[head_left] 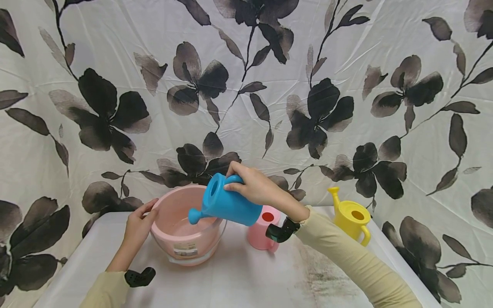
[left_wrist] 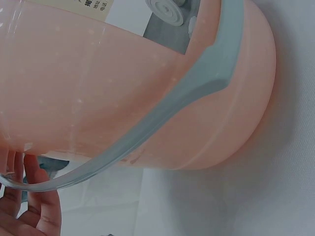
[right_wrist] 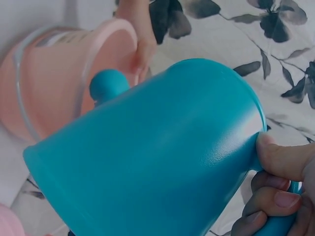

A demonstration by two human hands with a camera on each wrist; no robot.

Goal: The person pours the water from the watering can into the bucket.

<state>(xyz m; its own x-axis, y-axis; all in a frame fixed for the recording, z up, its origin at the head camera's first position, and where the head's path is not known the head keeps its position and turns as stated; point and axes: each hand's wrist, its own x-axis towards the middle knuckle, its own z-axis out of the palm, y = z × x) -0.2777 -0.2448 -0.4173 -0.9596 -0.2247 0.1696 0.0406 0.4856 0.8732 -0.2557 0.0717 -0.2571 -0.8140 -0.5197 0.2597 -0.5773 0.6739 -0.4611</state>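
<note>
My right hand (head_left: pixel 256 187) grips the handle of a blue watering can (head_left: pixel 231 206), thumb and curled fingers around it. The can is tilted, its round spout head low over the open mouth of a pink bucket (head_left: pixel 205 247). At the bucket's left rim, my left hand (head_left: pixel 139 223) holds on, with the thumb by the rim and the fingers along the outside. The left wrist view shows the bucket's side (left_wrist: pixel 98 98) and its pale handle (left_wrist: pixel 157 115) hanging down. No water stream shows at the spout.
A pink watering can (head_left: pixel 257 237) stands right of the bucket, partly behind the blue one. Farther right is a yellow watering can (head_left: pixel 346 220), beyond my right forearm. A dark smudge (head_left: pixel 321 273) marks the white tabletop (head_left: pixel 185 286). A floral cloth (head_left: pixel 262 128) hangs behind.
</note>
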